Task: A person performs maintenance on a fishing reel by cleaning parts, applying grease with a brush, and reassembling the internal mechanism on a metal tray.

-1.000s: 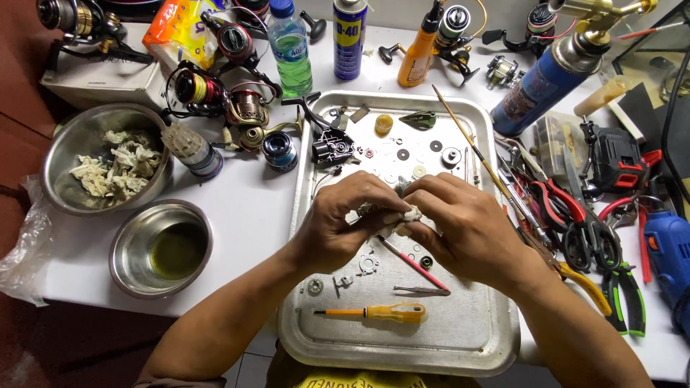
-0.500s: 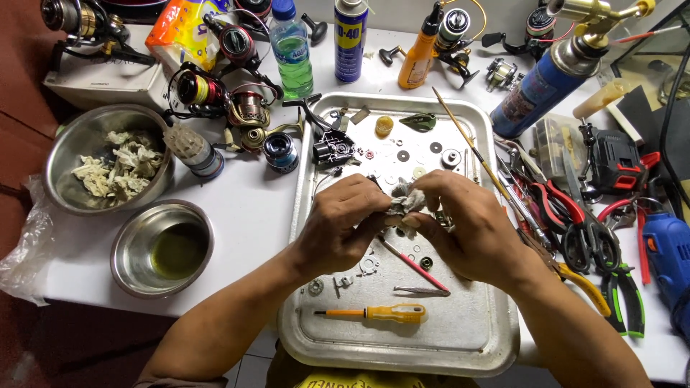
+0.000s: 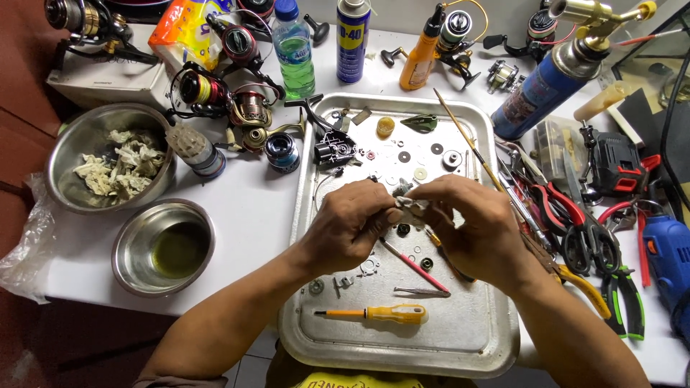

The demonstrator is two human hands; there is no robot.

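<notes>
— What carries it all?

— A white table (image 3: 259,215). A metal tray (image 3: 467,345) lies at its centre.

— And at nine o'clock?

— A steel bowl of pale scraps (image 3: 108,167), with a steel bowl of yellowish liquid (image 3: 164,248) just below it.

— Twelve o'clock?

— A green bottle (image 3: 293,54), a spray can (image 3: 353,39) and an orange bottle (image 3: 420,54).

— Three o'clock?

— Red-handled pliers (image 3: 568,215) and a blue drill (image 3: 668,251); a blue gas torch (image 3: 539,90) at one o'clock.

I'm looking at a repair workshop: fishing reels (image 3: 230,100) far left, pliers (image 3: 575,223) right, a spray can (image 3: 353,39), and small parts on a metal tray (image 3: 467,345) covering the tabletop (image 3: 251,208).
</notes>
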